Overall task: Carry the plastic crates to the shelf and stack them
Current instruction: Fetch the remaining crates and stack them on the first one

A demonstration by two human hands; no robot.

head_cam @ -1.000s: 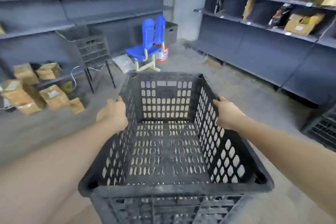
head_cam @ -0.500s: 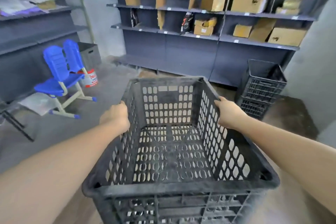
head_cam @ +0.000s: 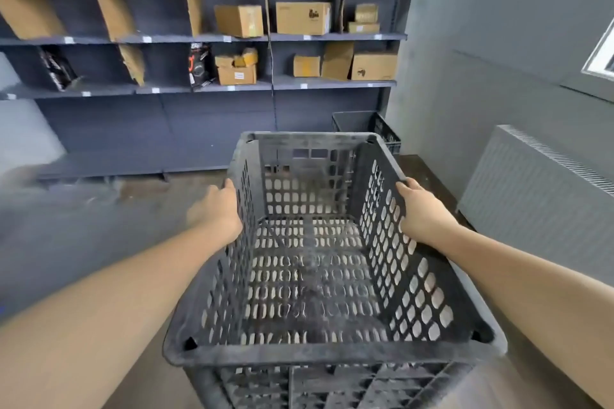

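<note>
I carry a black perforated plastic crate point(head_cam: 315, 350) in front of me, empty inside. My left hand point(head_cam: 217, 214) grips its left rim and my right hand point(head_cam: 422, 214) grips its right rim. Ahead stands a dark grey shelf unit point(head_cam: 206, 88) with cardboard boxes on its upper levels. Another black crate point(head_cam: 365, 126) sits on the floor at the shelf's right end, in the corner, partly hidden behind the crate I hold.
A grey wall point(head_cam: 481, 43) rises on the right with a ribbed grey panel point(head_cam: 538, 196) leaning low against it. Several cardboard boxes point(head_cam: 302, 18) fill the shelf compartments. Bare concrete floor point(head_cam: 99, 209) stretches to the left.
The view has swung right: the blue chair and left shelves have gone out of sight, and the shelf unit and corner crate are now closer and straight ahead. Both hands keep their hold.
</note>
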